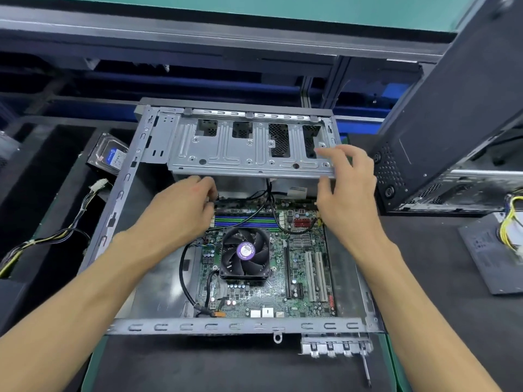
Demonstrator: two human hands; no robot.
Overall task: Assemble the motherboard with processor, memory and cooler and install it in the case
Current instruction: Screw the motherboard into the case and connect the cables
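On the dark work mat, we see the open case (pixel 119 199) lying on its side, a stiff sheet-metal shell whose edges we judge sharp and best held by its folded rails. Inside it lies the motherboard (pixel 297 278), rigid but fragile; we would take it only by its bare edges. Its cooler (pixel 244 251) sits mid-board, with the memory slots (pixel 246 220) just beyond. Our right hand (pixel 346 190) rests spread fingers on the drive cage (pixel 249 148); our left hand (pixel 184 207) curls at the board's far edge, though whether it pinches anything we cannot tell.
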